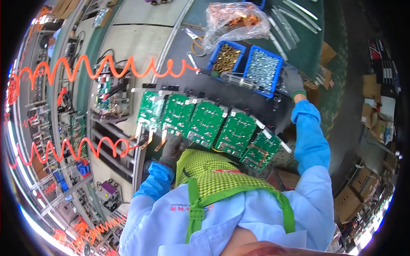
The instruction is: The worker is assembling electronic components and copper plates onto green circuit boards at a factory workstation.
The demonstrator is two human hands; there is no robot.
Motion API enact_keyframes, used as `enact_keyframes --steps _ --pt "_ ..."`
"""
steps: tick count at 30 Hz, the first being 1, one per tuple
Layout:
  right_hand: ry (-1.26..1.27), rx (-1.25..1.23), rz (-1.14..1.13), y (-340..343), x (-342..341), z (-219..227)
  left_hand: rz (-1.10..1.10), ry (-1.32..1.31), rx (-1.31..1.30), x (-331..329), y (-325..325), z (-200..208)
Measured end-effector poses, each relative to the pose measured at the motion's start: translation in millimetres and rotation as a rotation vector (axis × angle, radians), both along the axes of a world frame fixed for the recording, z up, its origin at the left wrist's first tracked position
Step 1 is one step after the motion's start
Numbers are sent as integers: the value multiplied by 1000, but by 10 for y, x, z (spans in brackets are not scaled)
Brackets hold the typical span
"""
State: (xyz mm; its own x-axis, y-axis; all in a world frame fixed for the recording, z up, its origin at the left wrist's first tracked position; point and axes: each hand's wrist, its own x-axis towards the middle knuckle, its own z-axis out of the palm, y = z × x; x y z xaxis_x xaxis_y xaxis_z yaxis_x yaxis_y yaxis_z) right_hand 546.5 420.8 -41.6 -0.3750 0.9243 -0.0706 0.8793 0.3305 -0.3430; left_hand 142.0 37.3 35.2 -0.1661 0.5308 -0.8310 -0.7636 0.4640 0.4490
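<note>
A row of several green circuit boards (206, 121) lies in front of me, with white tabs and metal pads on them. My left hand (172, 149), in a grey glove, is at the near edge of the boards on the left, beside bent copper strips (160, 141). Its fingers look curled, but what they hold, if anything, is hidden. At the far right, my right hand (293, 81), also gloved, is beside the blue tray of silver screws (262, 70). Its fingertips are not clear. A clear-bodied screwdriver (240, 81) lies across the near ends of the trays.
Left of the silver screws stands a blue tray of brass-coloured fasteners (226, 59). Behind are a plastic bag of copper parts (238, 23), scissors (196, 44) and metal strips (294, 19). Orange coiled hoses (124, 68) stretch in from the left. Small loose washers (276, 101) lie near my right hand.
</note>
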Motion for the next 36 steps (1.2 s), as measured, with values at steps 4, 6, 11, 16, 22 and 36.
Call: enact_keyframes --steps 4,6,11,16,22,36 --pt "73 59 20 88 -209 95 -61 13 40 -113 -60 -139" --pt "29 80 -7 200 -345 229 -50 47 -3 -28 -93 -166" --pt "-413 -232 43 80 16 -286 -456 560 145 -314 -477 -801" --pt "-198 -66 -61 -188 -10 -228 -21 29 42 7 -90 -117" --pt "-248 -124 39 -32 19 -134 -37 7 23 -131 -172 -286" --pt "145 -90 150 20 -597 175 -23 131 28 -37 -119 -176"
